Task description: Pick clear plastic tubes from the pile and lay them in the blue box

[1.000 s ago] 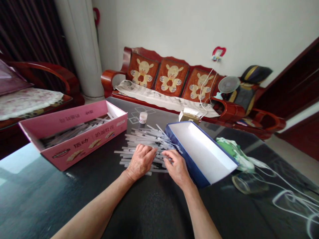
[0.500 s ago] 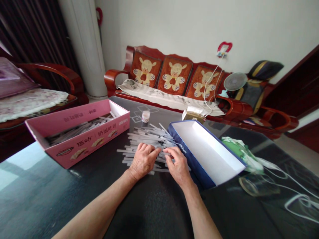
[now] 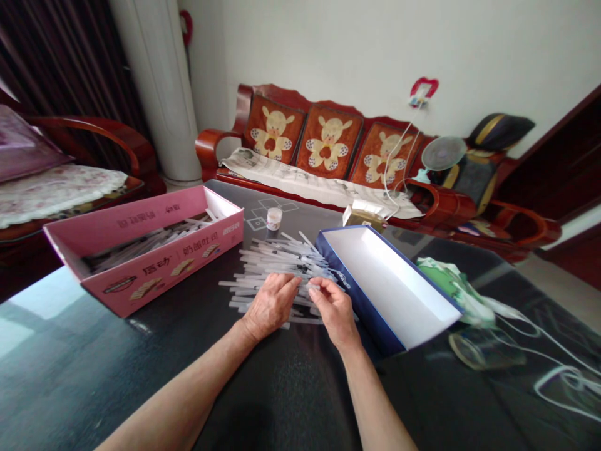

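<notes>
On my table (image 3: 107,376):
Sticks (image 3: 277,258): clear plastic, loose pile between the boxes.
Left hand (image 3: 271,305): released, lying flat on the pile.
Right hand (image 3: 332,310): thumb and finger pinching sticks.
Pink box (image 3: 159,275): left, holding more sticks.
Blue box (image 3: 370,307): right, open.

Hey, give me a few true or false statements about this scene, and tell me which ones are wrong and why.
1. The left hand rests on a loose pile of translucent plastic sticks. True.
2. The pink cardboard box stands to the right of the pile. False: it stands to the left, with more sticks inside.
3. A blue-edged box with a white inside lies just right of the pile. True.
4. The small white-capped jar stands on the sofa. False: it stands on the dark table, beyond the pile.
5. The right hand grips the pink box. False: it is at the pile, beside the left hand.
</notes>
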`<state>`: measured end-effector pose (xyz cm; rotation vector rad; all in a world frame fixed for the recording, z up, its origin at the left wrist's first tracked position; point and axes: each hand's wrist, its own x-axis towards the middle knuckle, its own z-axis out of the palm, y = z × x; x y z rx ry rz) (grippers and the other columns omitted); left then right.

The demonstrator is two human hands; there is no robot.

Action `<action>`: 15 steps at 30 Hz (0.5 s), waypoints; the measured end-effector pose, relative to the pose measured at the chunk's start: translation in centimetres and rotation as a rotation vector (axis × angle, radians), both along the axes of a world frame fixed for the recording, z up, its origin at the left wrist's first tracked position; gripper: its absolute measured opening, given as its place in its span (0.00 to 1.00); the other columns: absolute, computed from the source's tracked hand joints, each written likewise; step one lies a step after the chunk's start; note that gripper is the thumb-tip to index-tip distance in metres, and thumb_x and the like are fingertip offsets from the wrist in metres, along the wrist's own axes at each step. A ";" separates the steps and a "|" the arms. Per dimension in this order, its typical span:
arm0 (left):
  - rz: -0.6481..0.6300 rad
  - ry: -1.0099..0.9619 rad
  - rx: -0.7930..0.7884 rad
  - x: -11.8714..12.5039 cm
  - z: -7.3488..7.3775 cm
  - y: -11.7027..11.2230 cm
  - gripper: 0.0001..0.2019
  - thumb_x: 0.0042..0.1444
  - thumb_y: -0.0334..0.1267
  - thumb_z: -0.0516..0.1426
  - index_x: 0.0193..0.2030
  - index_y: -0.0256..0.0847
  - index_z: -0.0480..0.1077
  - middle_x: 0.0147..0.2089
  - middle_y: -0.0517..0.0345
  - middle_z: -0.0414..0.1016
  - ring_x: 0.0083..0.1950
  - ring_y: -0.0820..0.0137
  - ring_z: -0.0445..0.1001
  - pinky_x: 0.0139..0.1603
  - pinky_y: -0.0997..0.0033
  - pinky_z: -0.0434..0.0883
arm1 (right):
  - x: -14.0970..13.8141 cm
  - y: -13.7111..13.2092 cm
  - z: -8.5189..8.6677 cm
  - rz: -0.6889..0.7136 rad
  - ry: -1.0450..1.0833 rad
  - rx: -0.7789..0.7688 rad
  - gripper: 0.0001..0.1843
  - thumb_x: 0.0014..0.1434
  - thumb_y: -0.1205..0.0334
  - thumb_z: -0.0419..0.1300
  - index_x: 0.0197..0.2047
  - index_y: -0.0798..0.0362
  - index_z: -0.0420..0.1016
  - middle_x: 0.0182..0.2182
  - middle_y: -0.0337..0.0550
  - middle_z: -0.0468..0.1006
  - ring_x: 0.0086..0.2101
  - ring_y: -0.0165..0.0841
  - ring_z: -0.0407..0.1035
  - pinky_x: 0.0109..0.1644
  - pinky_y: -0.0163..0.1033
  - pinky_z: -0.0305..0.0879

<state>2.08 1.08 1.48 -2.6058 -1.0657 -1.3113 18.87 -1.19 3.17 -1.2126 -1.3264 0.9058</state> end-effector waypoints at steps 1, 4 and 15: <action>0.014 -0.018 0.012 0.0 0.0 0.0 0.15 0.63 0.31 0.47 0.55 0.37 0.64 0.48 0.46 0.70 0.46 0.64 0.68 0.47 0.62 0.68 | -0.1 0.0 -0.2 -0.004 0.079 -0.026 0.13 0.53 0.55 0.63 0.41 0.52 0.75 0.32 0.39 0.77 0.30 0.30 0.69 0.35 0.35 0.67; 0.067 -0.010 0.046 0.1 0.2 0.0 0.12 0.64 0.33 0.48 0.52 0.37 0.65 0.49 0.46 0.71 0.46 0.65 0.69 0.46 0.63 0.67 | -0.7 0.1 -0.7 0.005 0.279 -0.058 0.15 0.52 0.54 0.65 0.42 0.50 0.76 0.33 0.38 0.77 0.31 0.30 0.70 0.38 0.36 0.68; 0.156 0.148 -0.005 0.1 0.9 -0.8 0.14 0.65 0.35 0.46 0.54 0.39 0.65 0.32 0.55 0.68 0.34 0.68 0.66 0.35 0.68 0.65 | -1.7 0.1 -1.0 -0.039 0.412 -0.047 0.19 0.55 0.51 0.62 0.47 0.51 0.74 0.44 0.45 0.79 0.42 0.37 0.73 0.43 0.41 0.70</action>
